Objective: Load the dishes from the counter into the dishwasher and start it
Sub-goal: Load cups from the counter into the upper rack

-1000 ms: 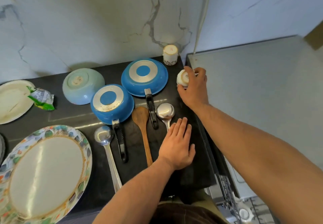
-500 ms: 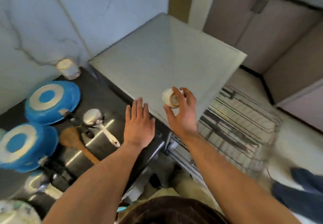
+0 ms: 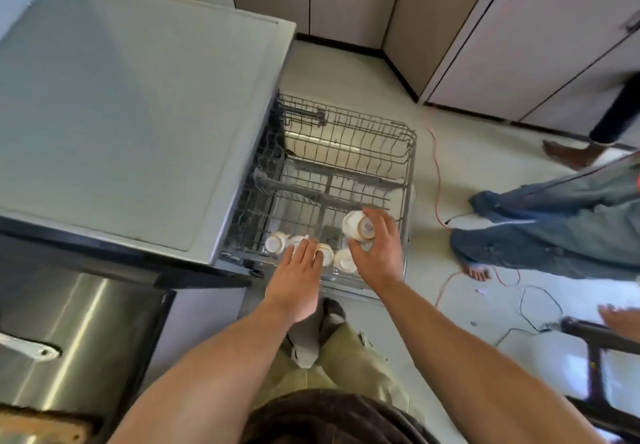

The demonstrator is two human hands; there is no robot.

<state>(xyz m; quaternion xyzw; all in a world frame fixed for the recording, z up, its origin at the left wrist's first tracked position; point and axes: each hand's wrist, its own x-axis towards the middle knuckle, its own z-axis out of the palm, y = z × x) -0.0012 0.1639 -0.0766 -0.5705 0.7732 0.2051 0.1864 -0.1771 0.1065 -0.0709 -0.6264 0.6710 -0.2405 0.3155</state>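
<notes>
Loading step, mid-transfer. Since a second ago the cup [image 3: 358, 225] has travelled from the counter, past the dishwasher top [image 3: 121, 97], to the pulled-out rack [image 3: 408, 153] at its 3 o'clock; placement is judged imminent. Left hand [image 3: 298, 281]: fingers straight, close together, resting on inverted cups [image 3: 275, 243] at the rack's 7 o'clock. Right hand [image 3: 381, 256]: fingers curled round the cup, base up, over the rack's 5 o'clock.

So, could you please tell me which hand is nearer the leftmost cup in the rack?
Left. The left hand is just right of the leftmost cup, almost touching it; the right hand is farther right, holding another cup over the rack.
</notes>
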